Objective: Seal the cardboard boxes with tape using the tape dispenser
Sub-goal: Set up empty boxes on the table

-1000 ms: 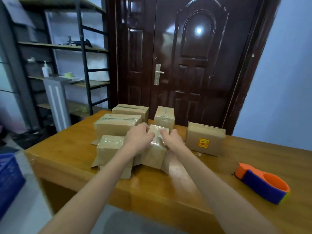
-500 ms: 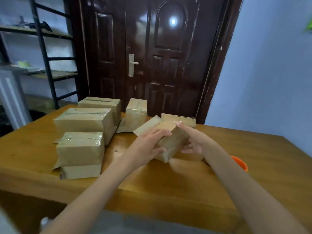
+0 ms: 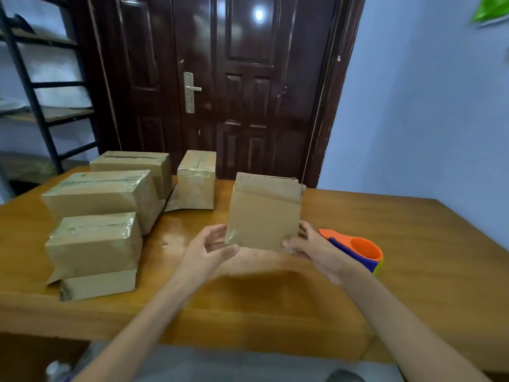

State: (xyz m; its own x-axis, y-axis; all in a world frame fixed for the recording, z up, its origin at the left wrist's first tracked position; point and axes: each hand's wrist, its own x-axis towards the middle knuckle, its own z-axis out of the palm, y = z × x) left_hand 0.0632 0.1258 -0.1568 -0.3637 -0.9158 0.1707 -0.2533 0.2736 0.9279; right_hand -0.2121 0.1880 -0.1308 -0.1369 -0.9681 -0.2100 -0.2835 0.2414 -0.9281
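both hands pinching the box (image 3: 264, 216) | left hand (image 3: 212, 250) and right hand (image 3: 316, 250) on its bottom corners | tape dispenser (image 3: 358, 250) just behind the right hand

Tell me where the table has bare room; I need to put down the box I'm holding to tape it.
Bare wood lies on the table right of the held box beyond the tape dispenser, and along the near edge under the hands. The left side is crowded with taped boxes.

Brown boxes and a tape tool on the table

One box (image 3: 264, 213) is held up, flat side facing us. Four taped boxes (image 3: 102, 199) sit left. The orange and blue dispenser (image 3: 360, 250) lies right.
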